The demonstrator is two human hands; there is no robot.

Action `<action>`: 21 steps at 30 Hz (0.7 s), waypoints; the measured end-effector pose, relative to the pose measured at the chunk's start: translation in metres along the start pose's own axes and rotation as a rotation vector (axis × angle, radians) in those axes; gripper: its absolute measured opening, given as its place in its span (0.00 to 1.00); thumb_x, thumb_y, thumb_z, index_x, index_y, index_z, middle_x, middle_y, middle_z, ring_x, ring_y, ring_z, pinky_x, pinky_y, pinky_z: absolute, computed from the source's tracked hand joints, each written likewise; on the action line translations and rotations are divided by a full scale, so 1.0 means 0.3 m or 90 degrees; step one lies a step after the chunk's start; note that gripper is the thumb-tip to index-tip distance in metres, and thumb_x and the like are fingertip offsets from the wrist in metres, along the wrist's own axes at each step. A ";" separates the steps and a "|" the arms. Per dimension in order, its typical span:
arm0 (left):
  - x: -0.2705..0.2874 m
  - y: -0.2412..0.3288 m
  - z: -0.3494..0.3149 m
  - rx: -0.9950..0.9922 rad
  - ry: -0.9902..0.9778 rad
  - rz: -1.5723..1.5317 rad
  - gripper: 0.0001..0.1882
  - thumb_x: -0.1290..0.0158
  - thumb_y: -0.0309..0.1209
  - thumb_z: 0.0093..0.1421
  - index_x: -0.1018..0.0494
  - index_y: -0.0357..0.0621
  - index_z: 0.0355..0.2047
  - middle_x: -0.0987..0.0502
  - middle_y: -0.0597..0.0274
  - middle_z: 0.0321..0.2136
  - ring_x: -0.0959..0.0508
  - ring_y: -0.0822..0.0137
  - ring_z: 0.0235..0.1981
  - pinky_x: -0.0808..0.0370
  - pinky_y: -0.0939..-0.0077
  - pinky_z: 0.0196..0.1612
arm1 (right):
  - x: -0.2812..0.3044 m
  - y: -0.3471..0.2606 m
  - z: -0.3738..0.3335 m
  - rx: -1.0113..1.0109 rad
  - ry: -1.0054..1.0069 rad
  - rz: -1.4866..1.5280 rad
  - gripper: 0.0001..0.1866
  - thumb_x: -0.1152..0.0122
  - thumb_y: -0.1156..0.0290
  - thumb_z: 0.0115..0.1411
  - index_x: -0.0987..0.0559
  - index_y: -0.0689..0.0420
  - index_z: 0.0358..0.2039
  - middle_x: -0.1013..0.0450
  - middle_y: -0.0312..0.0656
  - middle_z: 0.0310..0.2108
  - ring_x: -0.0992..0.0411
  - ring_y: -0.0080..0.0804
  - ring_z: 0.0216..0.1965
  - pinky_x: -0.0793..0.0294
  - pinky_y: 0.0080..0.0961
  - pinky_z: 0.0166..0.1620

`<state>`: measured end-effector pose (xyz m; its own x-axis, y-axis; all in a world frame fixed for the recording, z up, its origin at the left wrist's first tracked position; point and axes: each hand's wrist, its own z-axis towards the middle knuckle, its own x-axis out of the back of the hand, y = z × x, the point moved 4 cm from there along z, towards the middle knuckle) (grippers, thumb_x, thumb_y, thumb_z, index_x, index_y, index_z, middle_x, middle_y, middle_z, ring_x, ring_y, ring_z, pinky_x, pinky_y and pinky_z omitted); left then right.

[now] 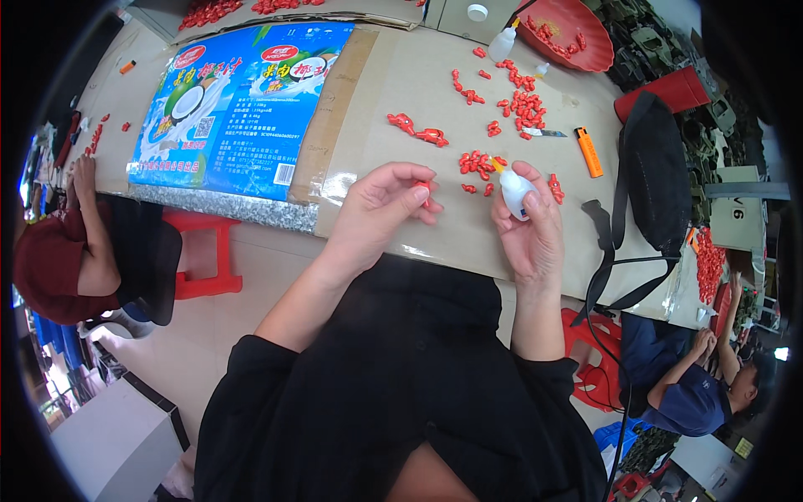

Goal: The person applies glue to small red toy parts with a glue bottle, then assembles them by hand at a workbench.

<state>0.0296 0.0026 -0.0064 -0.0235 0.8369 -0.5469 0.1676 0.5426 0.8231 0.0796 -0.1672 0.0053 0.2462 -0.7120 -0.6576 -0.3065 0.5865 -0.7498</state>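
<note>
My left hand [376,209] is raised over the table's near edge, thumb and fingertips pinching a small glossy red piece [427,195]. My right hand [538,238] holds a small white squeeze bottle [516,194] with a yellow-orange nozzle, tilted up and left. Beyond the bottle's tip lies a small cluster of red pieces [475,162]. A larger heap of red pieces [525,109] lies farther back. Two longer red pieces [416,130] rest beyond my left hand. To the right are a small blade [545,133] and an orange lighter [588,152].
Blue printed cardboard [238,109] covers the table's left part. A red dish [590,50] and another white bottle [503,43] stand at the back. A black bag [657,167] with straps lies right, beside a red cylinder [661,94]. People sit at both sides near red stools [209,255].
</note>
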 end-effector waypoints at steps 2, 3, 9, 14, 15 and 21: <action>-0.001 0.012 0.004 -0.128 0.061 0.132 0.16 0.52 0.21 0.53 0.37 0.35 0.44 0.30 0.58 0.33 0.27 0.73 0.31 0.29 0.85 0.32 | 0.026 0.016 0.002 0.007 -0.018 0.058 0.20 0.42 0.67 0.49 0.33 0.63 0.41 0.34 0.41 0.30 0.41 0.24 0.25 0.42 0.17 0.26; -0.007 0.011 0.007 -0.131 0.064 0.128 0.16 0.52 0.21 0.53 0.37 0.35 0.44 0.30 0.58 0.33 0.27 0.73 0.31 0.29 0.85 0.32 | 0.035 0.019 0.004 0.015 -0.032 0.122 0.19 0.41 0.67 0.49 0.33 0.62 0.40 0.34 0.40 0.30 0.42 0.23 0.26 0.42 0.17 0.27; -0.015 0.003 0.019 -0.123 0.069 0.221 0.16 0.50 0.17 0.50 0.36 0.33 0.40 0.31 0.63 0.32 0.30 0.78 0.34 0.30 0.87 0.37 | 0.027 0.025 0.013 0.020 0.035 0.266 0.12 0.47 0.69 0.54 0.33 0.59 0.38 0.34 0.41 0.31 0.38 0.23 0.26 0.40 0.18 0.28; -0.004 -0.010 0.030 -0.166 0.091 0.271 0.16 0.49 0.15 0.48 0.36 0.33 0.38 0.31 0.63 0.33 0.30 0.78 0.34 0.30 0.86 0.39 | 0.008 0.014 0.006 0.077 0.021 0.097 0.12 0.49 0.68 0.55 0.33 0.58 0.38 0.36 0.42 0.34 0.38 0.24 0.27 0.39 0.18 0.28; -0.002 -0.015 0.030 -0.165 0.091 0.271 0.16 0.49 0.15 0.48 0.36 0.33 0.38 0.31 0.63 0.33 0.30 0.78 0.34 0.30 0.86 0.39 | 0.005 0.017 0.004 0.102 0.000 0.046 0.13 0.48 0.67 0.55 0.33 0.59 0.39 0.37 0.43 0.35 0.39 0.24 0.28 0.40 0.18 0.29; -0.005 -0.027 0.025 -0.184 0.107 0.358 0.16 0.48 0.15 0.47 0.36 0.34 0.37 0.32 0.61 0.34 0.30 0.77 0.33 0.30 0.85 0.38 | 0.001 0.036 -0.028 0.210 0.031 -0.122 0.12 0.47 0.72 0.54 0.36 0.61 0.37 0.36 0.43 0.34 0.35 0.22 0.26 0.36 0.17 0.27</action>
<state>0.0357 -0.0037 -0.0135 -0.1678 0.9858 -0.0094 -0.0726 -0.0028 0.9974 0.0687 -0.1641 -0.0024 0.2236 -0.8339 -0.5046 0.0547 0.5276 -0.8477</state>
